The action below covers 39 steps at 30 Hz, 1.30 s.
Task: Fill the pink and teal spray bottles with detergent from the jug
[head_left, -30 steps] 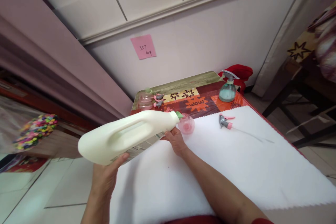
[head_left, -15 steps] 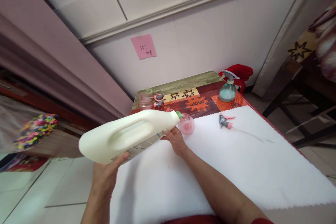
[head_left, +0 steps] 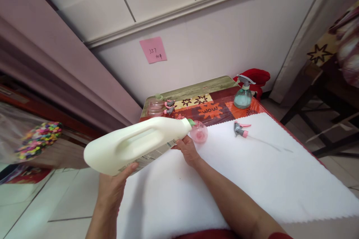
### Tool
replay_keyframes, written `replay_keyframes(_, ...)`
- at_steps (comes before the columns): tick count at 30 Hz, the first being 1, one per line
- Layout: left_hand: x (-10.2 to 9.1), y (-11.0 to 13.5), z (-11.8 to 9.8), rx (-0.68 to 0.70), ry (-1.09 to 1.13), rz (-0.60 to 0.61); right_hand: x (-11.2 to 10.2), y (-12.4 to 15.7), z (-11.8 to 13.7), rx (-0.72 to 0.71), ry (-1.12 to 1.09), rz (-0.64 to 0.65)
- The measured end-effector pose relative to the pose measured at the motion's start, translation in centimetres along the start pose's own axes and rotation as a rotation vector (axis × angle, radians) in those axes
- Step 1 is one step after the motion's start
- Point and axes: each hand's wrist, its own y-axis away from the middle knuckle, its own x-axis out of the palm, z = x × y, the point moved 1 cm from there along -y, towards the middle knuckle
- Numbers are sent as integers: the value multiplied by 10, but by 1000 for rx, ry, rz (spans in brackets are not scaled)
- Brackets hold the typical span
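Note:
A large cream detergent jug [head_left: 140, 142] is tipped almost level, its green spout toward the far right. My left hand [head_left: 116, 183] grips the jug's lower body near its base, thumb on the label side. My right hand [head_left: 187, 150] is closed on the jug's underside near the neck; some of its fingers are hidden. At the spout stands a clear pink spray bottle [head_left: 199, 133] without its top; whether liquid is flowing cannot be seen. To the right lies a grey and pink spray trigger [head_left: 240, 129] with its thin tube on the white cloth.
A spray bottle with bluish-green liquid [head_left: 243, 97] stands at the table's far right. Pink spray bottles [head_left: 156, 108] lie at the far left. White cloth [head_left: 252, 179] covers the near part of the table; a wall with a pink note [head_left: 153, 50] rises behind.

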Motion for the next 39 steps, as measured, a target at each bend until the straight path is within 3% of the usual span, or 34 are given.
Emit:
replay_keyframes(8,0,0,-4,-10,-57,75,-1,0,-3,-1,-11,-7)
replay_keyframes(39,-2,-2,-2,-7,-76,68,0,-1,-2,9,-32,-9)
